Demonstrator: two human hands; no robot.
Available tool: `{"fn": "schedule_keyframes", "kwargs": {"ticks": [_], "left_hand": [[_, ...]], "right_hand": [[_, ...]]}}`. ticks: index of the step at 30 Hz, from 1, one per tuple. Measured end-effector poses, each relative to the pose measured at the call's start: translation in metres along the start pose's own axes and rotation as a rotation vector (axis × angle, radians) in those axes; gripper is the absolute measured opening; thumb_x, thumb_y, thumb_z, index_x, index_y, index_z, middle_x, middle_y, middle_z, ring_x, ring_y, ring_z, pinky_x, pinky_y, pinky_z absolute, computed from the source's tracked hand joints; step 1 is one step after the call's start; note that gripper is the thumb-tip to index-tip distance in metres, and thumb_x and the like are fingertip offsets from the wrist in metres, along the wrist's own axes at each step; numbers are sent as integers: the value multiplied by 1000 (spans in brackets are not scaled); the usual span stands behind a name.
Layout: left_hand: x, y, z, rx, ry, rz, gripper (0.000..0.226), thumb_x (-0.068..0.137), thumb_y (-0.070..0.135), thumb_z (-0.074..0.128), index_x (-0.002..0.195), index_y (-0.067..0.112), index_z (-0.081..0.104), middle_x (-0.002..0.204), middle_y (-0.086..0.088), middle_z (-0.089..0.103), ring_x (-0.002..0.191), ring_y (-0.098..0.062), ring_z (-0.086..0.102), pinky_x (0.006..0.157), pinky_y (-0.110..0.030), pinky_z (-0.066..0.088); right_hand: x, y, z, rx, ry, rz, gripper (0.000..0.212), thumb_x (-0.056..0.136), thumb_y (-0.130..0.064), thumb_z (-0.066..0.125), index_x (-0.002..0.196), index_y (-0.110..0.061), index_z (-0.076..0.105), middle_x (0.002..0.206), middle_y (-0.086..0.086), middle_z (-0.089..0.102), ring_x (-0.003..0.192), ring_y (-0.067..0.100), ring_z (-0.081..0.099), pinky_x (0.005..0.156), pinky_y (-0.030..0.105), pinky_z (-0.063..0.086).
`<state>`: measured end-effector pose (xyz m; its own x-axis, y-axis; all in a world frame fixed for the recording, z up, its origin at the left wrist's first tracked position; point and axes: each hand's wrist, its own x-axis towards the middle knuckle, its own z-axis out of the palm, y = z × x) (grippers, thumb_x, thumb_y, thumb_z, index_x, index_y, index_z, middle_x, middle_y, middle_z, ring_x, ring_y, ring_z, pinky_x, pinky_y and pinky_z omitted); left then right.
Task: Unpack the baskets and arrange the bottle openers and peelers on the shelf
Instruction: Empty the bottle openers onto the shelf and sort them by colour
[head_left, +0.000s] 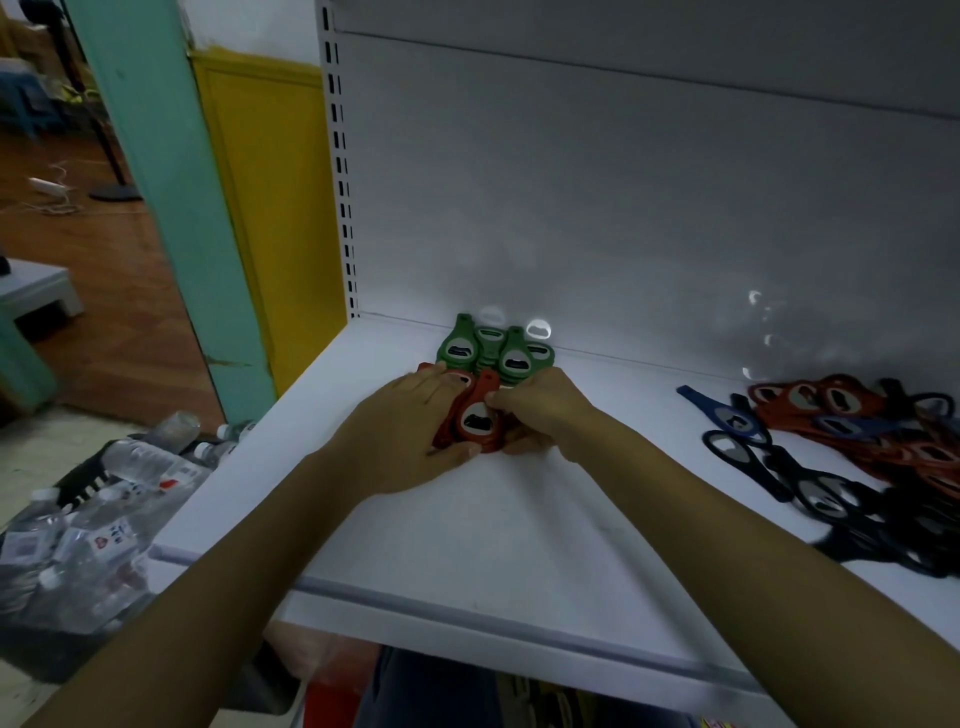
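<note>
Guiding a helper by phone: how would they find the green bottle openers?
On the white shelf, look along the back wall. The green bottle openers cluster there, just behind the stacked red openers. Only they are green; the pile at right is red, blue and black.

We seem to be in a shop: a white metal display shelf (467, 525) with a slotted post (340, 171) and front rail (519, 631), many matching bottle openers (857, 431), bottled water (104, 509) heaped below.

green openers (511, 358) 4 showing; red openers (475, 421) 1 stack; mixed heap (878, 447) 1
</note>
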<state>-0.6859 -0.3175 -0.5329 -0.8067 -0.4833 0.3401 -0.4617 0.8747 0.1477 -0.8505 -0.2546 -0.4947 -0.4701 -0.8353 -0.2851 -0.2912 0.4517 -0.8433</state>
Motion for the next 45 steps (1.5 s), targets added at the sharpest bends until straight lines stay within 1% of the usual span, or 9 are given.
{"fn": "schedule_keyframes", "kwargs": {"ticks": [5,9,13,18,25,31,37,40,45], "left_hand": [[2,-1,-3,31,-29,13,72,87,59,49,141,13,38,138,-4,51,127,-20,46,110,-31,31],[5,-1,-4,96,-90,18,74,88,62,45,143,13,34,144,-4,45,134,-21,38,117,-38,20],[7,1,-12,18,-118,28,81,83,65,50,143,14,35,141,-6,47,127,-20,43,109,-28,27],[15,15,-14,126,-161,23,98,77,80,29,151,17,13,158,-3,19,145,-18,17,110,-26,1],[60,96,8,51,-144,250,93,81,76,29,152,18,13,159,0,14,146,-13,12,112,-23,-1],[118,209,50,-284,-81,418,65,90,42,57,145,16,36,147,-1,41,133,-17,38,109,-27,30],[150,291,86,-632,39,369,38,92,26,58,128,13,55,128,-3,56,119,-20,49,101,-31,40],[153,301,100,-681,100,406,28,90,17,60,118,13,62,118,-2,61,111,-19,54,93,-21,39],[160,300,104,-879,179,357,18,88,9,62,105,10,68,100,-1,65,91,-16,62,76,-32,54]], "right_hand": [[0,3,0,-43,76,-57,19,83,-18,67,98,-7,62,93,15,70,82,31,70,78,43,59],[-4,3,-5,75,36,-25,13,84,-12,66,95,-6,62,80,14,69,64,26,69,61,37,61],[-9,5,-10,-44,71,-96,9,84,-15,65,80,-7,64,75,14,70,66,30,70,68,42,61],[-21,15,-27,-227,132,-165,25,86,-25,65,86,-1,69,81,14,72,73,30,70,73,44,59],[-51,57,-94,-325,363,-198,20,88,-32,62,73,-19,65,79,-1,67,81,22,66,70,32,53],[-94,122,-183,-255,722,-156,14,90,-28,59,89,-17,68,86,3,70,82,21,65,70,35,53],[-127,186,-235,-308,997,-155,8,88,-12,60,91,-12,68,90,4,69,85,22,64,70,36,52],[-127,202,-250,-383,1048,-99,14,88,-16,60,99,-15,67,103,4,64,99,23,58,78,41,52],[-106,198,-270,-558,932,73,36,87,-40,61,113,-15,61,115,7,60,104,28,56,85,43,50]]}}
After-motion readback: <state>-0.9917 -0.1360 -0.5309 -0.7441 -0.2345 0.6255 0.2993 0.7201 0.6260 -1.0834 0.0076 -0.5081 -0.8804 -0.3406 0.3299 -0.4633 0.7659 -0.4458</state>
